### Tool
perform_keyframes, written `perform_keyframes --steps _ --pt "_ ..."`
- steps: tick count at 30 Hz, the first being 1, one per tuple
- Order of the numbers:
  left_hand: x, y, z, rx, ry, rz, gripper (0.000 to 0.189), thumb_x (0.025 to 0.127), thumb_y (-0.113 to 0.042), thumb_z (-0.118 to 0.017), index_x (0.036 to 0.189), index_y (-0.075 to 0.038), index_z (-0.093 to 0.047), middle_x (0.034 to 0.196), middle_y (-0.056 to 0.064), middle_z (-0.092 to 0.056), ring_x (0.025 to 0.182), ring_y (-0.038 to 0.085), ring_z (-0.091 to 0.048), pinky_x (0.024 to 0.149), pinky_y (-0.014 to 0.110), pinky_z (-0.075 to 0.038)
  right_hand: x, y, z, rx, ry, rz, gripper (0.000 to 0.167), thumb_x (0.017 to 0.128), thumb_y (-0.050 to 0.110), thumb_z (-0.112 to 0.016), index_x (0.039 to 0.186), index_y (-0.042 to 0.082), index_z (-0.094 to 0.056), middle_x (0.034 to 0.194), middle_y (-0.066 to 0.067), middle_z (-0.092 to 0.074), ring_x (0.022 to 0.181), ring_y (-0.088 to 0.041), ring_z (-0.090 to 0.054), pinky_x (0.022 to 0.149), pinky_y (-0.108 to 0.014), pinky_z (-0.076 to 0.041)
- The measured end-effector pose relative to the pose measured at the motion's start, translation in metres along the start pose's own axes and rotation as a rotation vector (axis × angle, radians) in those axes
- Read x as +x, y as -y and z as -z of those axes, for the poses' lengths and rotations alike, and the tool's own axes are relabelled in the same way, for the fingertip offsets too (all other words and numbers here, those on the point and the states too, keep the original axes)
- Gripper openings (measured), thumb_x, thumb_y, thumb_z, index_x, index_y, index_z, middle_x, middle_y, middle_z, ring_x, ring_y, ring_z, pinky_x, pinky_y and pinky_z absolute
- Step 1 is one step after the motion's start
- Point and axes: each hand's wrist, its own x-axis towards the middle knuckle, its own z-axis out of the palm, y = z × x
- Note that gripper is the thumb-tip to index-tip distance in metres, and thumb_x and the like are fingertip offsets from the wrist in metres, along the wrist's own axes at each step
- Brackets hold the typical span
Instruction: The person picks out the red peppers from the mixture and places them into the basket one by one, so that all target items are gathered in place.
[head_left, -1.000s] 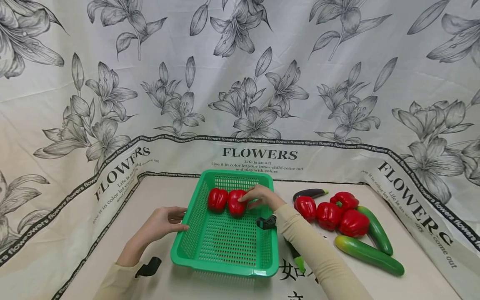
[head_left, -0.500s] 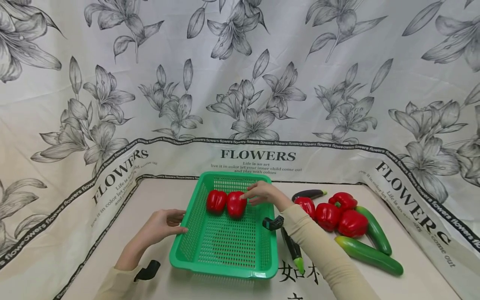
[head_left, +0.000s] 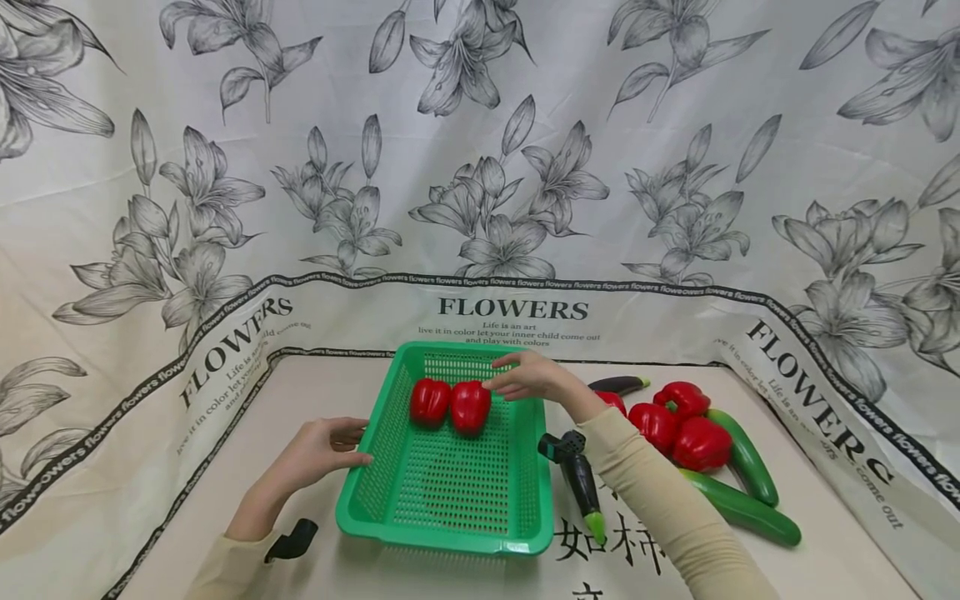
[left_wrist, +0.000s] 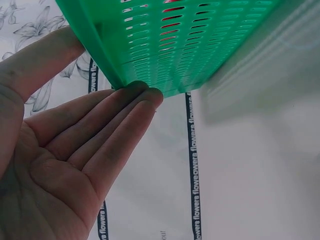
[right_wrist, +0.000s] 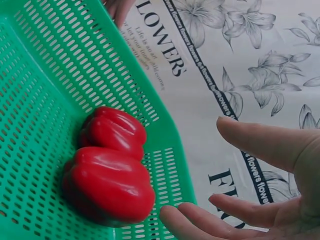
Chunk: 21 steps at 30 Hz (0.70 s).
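Note:
A green plastic basket [head_left: 450, 533] stands in the middle of the table. My left hand [head_left: 318, 454] holds its left rim, with the thumb over the top and the fingers below; the thumb tip is hidden behind the rim in the left wrist view. Inside the basket, two red bell peppers lie side by side at the back: the left pepper [head_left: 431, 402] and the right pepper [head_left: 471, 410]. My right hand [head_left: 528, 377] hovers above the basket's back right, just beside the right pepper. Its fingers are spread and hold nothing, as the right wrist view shows.
Right of the basket lie an eggplant [head_left: 581, 492], another eggplant [head_left: 621, 384] farther back, several red bell peppers [head_left: 702, 444], and two cucumbers, one in front [head_left: 750, 508] and one behind [head_left: 750, 458]. My right forearm [head_left: 660, 500] crosses in front of some. A flowered cloth [head_left: 517, 308] hangs behind.
My right hand has let go of the right bell pepper and drawn away up and to the right. The left hand stays at the basket's rim.

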Motion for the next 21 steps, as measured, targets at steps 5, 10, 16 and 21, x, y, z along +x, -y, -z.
perform_keyframes --steps 5,10,16,21 --pt "0.0 0.0 0.001 -0.001 0.0 -0.003 0.063 0.077 -0.03 -0.078 0.126 0.003 -0.057 0.115 0.017 -0.067 0.102 0.03 -0.066 0.08 0.035 -0.058 -0.01 0.0 0.006 -0.016 0.018 0.063 0.062 0.087 0.017 -0.07 0.14 0.001 -0.041 0.129 -0.021 -0.057 0.111 -0.029 -0.062 0.092 -0.039 -0.054" --pt "0.0 -0.002 0.0 0.017 -0.009 0.0 0.063 0.077 -0.03 -0.079 0.126 0.002 -0.058 0.115 0.017 -0.067 0.101 0.029 -0.067 0.081 0.036 -0.058 -0.02 0.0 0.015 0.0 0.012 0.089 0.06 0.09 0.02 -0.066 0.14 0.0 -0.04 0.132 -0.023 -0.054 0.114 -0.031 -0.06 0.094 -0.041 -0.053" --pt "0.0 -0.001 0.0 0.017 -0.013 0.008 0.064 0.076 -0.032 -0.079 0.125 0.001 -0.058 0.115 0.016 -0.067 0.101 0.028 -0.067 0.081 0.036 -0.058 -0.034 0.001 0.024 0.01 -0.007 0.109 0.06 0.09 0.02 -0.065 0.14 -0.001 -0.039 0.135 -0.024 -0.051 0.116 -0.033 -0.058 0.098 -0.044 -0.049" --pt "-0.001 0.0 0.0 0.014 -0.01 0.018 0.064 0.076 -0.032 -0.079 0.126 0.001 -0.058 0.115 0.016 -0.067 0.102 0.029 -0.067 0.081 0.037 -0.058 -0.04 -0.005 0.035 0.042 -0.001 0.125 0.06 0.091 0.019 -0.064 0.141 -0.002 -0.037 0.138 -0.026 -0.046 0.118 -0.035 -0.057 0.104 -0.05 -0.043"
